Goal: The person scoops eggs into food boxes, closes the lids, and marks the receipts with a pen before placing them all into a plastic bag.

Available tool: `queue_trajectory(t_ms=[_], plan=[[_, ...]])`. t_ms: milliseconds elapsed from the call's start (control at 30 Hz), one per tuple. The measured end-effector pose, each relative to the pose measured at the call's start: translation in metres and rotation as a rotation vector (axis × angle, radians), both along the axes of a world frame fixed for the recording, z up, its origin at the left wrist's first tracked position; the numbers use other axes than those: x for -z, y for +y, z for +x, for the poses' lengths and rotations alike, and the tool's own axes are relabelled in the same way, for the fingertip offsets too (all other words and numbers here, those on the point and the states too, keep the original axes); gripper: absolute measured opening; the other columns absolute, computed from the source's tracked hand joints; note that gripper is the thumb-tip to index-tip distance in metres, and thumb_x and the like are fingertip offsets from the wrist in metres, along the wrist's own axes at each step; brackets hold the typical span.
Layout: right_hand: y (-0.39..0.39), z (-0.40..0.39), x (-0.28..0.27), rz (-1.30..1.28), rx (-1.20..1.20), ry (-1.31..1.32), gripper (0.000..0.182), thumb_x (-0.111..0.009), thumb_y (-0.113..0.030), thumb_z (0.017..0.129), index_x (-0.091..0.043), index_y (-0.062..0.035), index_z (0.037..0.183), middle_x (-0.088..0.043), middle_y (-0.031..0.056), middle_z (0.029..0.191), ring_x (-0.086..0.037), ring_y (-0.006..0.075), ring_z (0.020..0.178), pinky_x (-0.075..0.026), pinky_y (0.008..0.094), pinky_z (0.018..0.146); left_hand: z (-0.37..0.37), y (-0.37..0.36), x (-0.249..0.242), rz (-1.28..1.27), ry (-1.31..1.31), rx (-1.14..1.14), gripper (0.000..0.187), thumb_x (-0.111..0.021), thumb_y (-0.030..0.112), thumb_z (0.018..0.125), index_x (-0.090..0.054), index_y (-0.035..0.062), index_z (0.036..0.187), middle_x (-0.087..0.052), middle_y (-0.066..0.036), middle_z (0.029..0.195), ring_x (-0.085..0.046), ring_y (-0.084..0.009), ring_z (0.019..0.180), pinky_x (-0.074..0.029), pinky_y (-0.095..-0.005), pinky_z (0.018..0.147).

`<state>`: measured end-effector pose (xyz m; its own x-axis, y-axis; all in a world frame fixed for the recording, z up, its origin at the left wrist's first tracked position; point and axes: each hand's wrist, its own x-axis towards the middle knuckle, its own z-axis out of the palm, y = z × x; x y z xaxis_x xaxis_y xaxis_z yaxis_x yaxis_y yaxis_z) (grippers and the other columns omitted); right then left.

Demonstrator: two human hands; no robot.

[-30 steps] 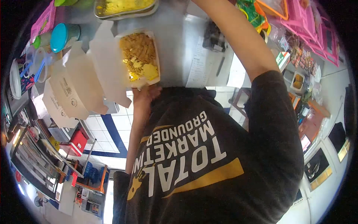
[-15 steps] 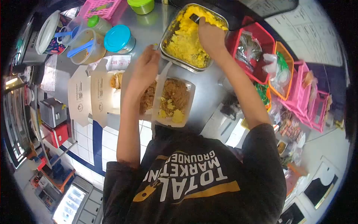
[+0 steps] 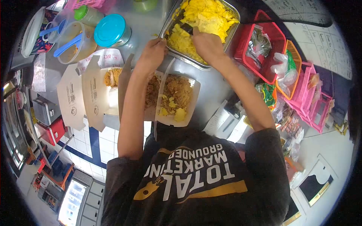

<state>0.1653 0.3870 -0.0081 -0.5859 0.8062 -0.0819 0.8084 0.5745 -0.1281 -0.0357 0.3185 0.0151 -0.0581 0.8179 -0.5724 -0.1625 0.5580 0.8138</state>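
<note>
My right hand (image 3: 207,47) is closed round a dark, flat utensil (image 3: 186,28), whose end dips into yellow scrambled egg (image 3: 211,17). The egg fills a rectangular metal tray (image 3: 187,59). At the tray's near left corner my left hand (image 3: 152,52) pinches the rim. Below the hands is an open paper food box (image 3: 190,115) with brown rice (image 3: 177,90) and some egg pieces (image 3: 181,113) on it. A second box of rice is partly hidden by my left forearm. Further left, another open box holds fried chicken (image 3: 112,77).
Left of the tray stand a blue-lidded tub (image 3: 112,30), a clear container (image 3: 71,49) with a blue-handled utensil, and a green-capped bottle (image 3: 88,15). Red (image 3: 277,35) and orange (image 3: 292,88) baskets and a pink rack (image 3: 307,94) line the right side.
My left hand has moved up to the tray's rim and closed there. My right hand has drawn the utensil left and nearer me through the egg, which now lies heaped differently. The view has shifted slightly.
</note>
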Motion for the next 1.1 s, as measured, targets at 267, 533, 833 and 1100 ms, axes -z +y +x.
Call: queue_trajectory(t_ms=[267,533,833,1100], plan=[[-0.015,-0.007,-0.018,-0.306,0.031,0.097,0.029,-0.056,-0.027,0.096,-0.058,0.0017,0.101,-0.062,0.0268,0.079,-0.062,0.0436,0.079,-0.049,0.0492,0.066,-0.001,0.001,-0.014,-0.008,-0.057,-0.042,0.044,-0.044,0.017,0.101,-0.043,-0.0132,0.132,-0.060,-0.021,0.121,-0.061,-0.0277,0.111,-0.048,-0.0363,0.101],[0.011,0.032,-0.004,-0.932,0.408,0.548,0.036,-0.055,-0.035,0.097,-0.066,-0.0009,0.091,-0.059,0.0030,0.076,-0.051,0.0134,0.072,-0.042,0.0292,0.063,-0.002,-0.016,-0.020,0.031,-0.239,-0.192,0.042,-0.046,0.017,0.100,-0.048,-0.0118,0.130,-0.059,-0.022,0.123,-0.056,-0.0303,0.121,-0.044,-0.0382,0.107],[0.010,0.045,-0.042,-1.065,0.522,0.683,0.026,-0.054,-0.032,0.101,-0.055,-0.0172,0.080,-0.037,-0.0112,0.066,-0.030,0.0019,0.056,-0.021,0.0204,0.049,-0.027,-0.081,-0.090,0.256,-0.320,-0.205,0.049,-0.046,0.023,0.101,-0.045,-0.0142,0.133,-0.054,-0.028,0.133,-0.054,-0.0355,0.126,-0.041,-0.0416,0.110],[0.023,0.047,-0.026,-0.920,0.453,0.581,0.030,-0.056,-0.035,0.099,-0.067,-0.0075,0.100,-0.047,-0.0070,0.068,-0.040,0.0058,0.060,-0.033,0.0236,0.054,-0.061,-0.126,-0.104,0.292,-0.390,-0.284,0.041,-0.041,0.017,0.102,-0.048,-0.0141,0.129,-0.058,-0.026,0.127,-0.058,-0.0351,0.121,-0.048,-0.0399,0.103]])
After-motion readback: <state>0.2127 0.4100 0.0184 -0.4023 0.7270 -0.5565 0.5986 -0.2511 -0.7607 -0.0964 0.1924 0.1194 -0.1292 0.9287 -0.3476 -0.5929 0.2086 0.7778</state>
